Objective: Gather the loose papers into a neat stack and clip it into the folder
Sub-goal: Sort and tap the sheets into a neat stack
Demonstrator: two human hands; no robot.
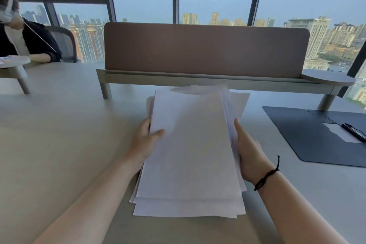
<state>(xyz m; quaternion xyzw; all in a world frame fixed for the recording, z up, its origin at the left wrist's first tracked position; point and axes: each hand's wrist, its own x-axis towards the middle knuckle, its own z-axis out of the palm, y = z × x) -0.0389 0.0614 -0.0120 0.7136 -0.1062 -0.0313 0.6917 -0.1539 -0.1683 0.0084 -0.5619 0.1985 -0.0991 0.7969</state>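
Note:
A pile of white papers (190, 148) sits in front of me on the pale table, its sheets fanned unevenly at the near and far ends. My left hand (145, 140) grips the pile's left edge, thumb on top of the upper sheet. My right hand (247, 150) presses flat against the right edge, with a black cord around its wrist. The dark blue folder (301, 132) lies open on the table to the right, apart from the pile. A black clip (354, 130) and a white sheet (336, 131) rest on it.
A brown divider panel (206, 49) on a raised shelf (198, 80) crosses the table behind the papers. Another person (23, 39) sits at the far left beside a small round stand (13, 61). Windows fill the background.

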